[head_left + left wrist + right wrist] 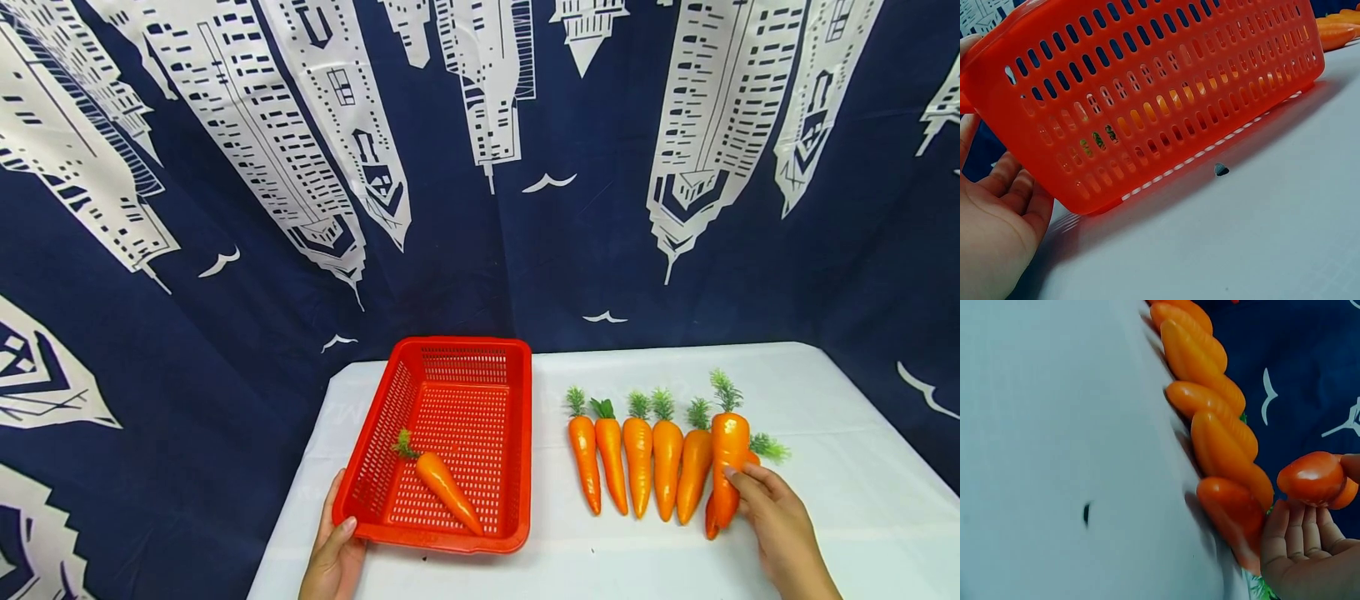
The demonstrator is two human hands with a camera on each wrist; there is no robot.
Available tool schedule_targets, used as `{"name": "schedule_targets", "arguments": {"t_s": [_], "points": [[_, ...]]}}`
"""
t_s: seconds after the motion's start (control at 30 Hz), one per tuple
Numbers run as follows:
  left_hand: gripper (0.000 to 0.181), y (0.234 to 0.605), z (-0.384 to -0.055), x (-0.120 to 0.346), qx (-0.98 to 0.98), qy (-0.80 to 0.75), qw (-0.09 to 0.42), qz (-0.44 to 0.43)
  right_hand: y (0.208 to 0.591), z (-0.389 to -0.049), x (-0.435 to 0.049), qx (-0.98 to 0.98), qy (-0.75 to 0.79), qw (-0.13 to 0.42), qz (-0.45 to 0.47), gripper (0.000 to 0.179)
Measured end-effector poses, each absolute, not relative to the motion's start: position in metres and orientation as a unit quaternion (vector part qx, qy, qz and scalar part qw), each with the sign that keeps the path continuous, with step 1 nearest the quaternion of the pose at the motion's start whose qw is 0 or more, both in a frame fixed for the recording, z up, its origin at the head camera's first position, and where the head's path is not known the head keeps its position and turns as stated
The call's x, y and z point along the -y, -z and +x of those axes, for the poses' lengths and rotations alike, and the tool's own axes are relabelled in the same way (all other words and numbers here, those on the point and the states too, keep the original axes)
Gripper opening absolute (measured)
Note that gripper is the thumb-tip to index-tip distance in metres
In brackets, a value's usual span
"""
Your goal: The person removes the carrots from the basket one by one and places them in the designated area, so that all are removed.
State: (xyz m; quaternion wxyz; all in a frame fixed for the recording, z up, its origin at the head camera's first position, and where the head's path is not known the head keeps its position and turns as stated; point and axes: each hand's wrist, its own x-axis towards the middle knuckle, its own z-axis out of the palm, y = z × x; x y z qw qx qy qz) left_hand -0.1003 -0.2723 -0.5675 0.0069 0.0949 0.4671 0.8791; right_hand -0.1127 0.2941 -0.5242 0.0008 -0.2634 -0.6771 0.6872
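Observation:
My left hand (335,546) grips the near left corner of a red plastic basket (517,467), thumb over the rim. One orange carrot (448,490) with a green tuft lies slantwise inside the basket; the left wrist view shows it through the slotted wall. With its thumb and fingers, my right hand (776,517) holds another carrot (729,442), its green top pointing away from me. In the right wrist view, that carrot (1311,477) appears raised, tip toward the camera. Partly hidden beneath it, a further carrot (711,518) lies slanted, its leaves showing to the right.
Several carrots (638,462) lie side by side in a row, tufts away from me, between the basket and my right hand. They rest on a white-covered table (600,567). Behind hangs a dark blue cloth (450,283) printed with white buildings and birds.

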Motion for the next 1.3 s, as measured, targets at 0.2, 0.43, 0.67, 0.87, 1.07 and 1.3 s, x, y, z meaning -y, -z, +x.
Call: {"name": "schedule_targets", "arguments": {"t_s": [0.2, 0.43, 0.67, 0.87, 1.07, 1.3], "points": [[0.074, 0.568, -0.100, 0.273, -0.472, -0.877, 0.008, 0.094, 0.529, -0.111, -0.304, 0.694, -0.663, -0.018, -0.281, 0.050], [0.073, 0.570, -0.100, 0.273, -0.461, -0.881, 0.008, 0.106, 0.534, -0.112, -0.317, 0.709, -0.645, -0.060, -0.281, 0.061], [0.071, 0.570, -0.100, 0.273, -0.463, -0.880, 0.008, 0.101, 0.539, -0.115, -0.326, 0.722, -0.628, -0.094, -0.274, 0.073], [0.071, 0.568, -0.100, 0.273, -0.470, -0.877, 0.011, 0.096, 0.539, -0.117, -0.328, 0.743, -0.603, -0.086, -0.278, 0.082], [0.073, 0.567, -0.100, 0.273, -0.474, -0.876, 0.011, 0.088, 0.539, -0.117, -0.329, 0.763, -0.576, -0.073, -0.283, 0.092], [0.073, 0.565, -0.100, 0.272, -0.479, -0.875, 0.011, 0.073, 0.542, -0.116, -0.334, 0.811, -0.497, -0.100, -0.293, 0.106]]}}
